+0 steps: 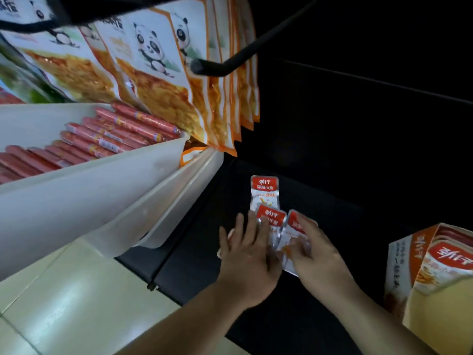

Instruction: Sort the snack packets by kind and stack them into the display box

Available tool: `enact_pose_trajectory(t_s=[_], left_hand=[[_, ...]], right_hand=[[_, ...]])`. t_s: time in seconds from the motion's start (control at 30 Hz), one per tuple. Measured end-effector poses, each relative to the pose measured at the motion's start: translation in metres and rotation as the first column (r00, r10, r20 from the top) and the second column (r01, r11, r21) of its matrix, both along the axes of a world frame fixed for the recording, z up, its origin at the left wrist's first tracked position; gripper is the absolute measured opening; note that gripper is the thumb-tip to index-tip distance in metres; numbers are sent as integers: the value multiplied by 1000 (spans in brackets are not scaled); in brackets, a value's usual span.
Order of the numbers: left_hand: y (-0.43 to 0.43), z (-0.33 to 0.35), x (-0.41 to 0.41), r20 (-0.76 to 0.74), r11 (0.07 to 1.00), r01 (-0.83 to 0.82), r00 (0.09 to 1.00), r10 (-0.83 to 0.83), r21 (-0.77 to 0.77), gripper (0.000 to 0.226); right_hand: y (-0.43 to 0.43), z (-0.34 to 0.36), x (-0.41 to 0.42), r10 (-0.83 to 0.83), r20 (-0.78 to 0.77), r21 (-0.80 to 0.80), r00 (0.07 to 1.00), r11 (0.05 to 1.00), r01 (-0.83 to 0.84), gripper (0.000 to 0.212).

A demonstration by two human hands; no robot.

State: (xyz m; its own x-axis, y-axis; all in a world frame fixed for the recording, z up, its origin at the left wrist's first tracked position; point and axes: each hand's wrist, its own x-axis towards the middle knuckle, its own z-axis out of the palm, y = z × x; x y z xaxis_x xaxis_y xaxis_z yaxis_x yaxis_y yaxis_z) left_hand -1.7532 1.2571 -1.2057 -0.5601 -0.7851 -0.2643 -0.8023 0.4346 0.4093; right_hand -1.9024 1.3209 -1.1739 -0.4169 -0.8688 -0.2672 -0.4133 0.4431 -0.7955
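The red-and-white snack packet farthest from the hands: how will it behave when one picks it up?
The packet probably flops, since it looks like thin, flat film. It is likely light for its size. Its shiny foil may slip when pinched.

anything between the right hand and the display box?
Nothing. In the head view, only bare dark surface separates the right hand from the display box.

Dim scene; right half near black. Brightest on bins (76, 201) and hanging bags (153, 73), upper left. Soft glare on packets (265, 190). Left hand (245, 262) and right hand (317, 260) slightly blurred. Edges bowed by wide lens.
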Motion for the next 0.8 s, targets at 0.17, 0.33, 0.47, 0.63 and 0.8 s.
enact_pose_trajectory(t_s=[0.17,0.33,0.47,0.63,0.8], left_hand=[[29,8,20,-436,985,-44,893,113,164,63],[14,13,50,-107,943,-325,942,318,-63,71],[12,4,54,-59,911,-382,924,377,-156,46],[-7,12,20,-9,914,-330,941,338,-235,33],[-5,15,-3,-187,865,-470,847,498,178,29]], right_hand=[[25,-5,0,143,-226,48,964,990,-136,55],[21,-10,11,170,-360,161,917,980,-119,76],[15,-13,14,206,-393,153,896,976,-158,74],[7,-12,10,201,-249,22,948,979,-202,78],[9,-17,13,107,-55,-107,993,988,-113,61]])
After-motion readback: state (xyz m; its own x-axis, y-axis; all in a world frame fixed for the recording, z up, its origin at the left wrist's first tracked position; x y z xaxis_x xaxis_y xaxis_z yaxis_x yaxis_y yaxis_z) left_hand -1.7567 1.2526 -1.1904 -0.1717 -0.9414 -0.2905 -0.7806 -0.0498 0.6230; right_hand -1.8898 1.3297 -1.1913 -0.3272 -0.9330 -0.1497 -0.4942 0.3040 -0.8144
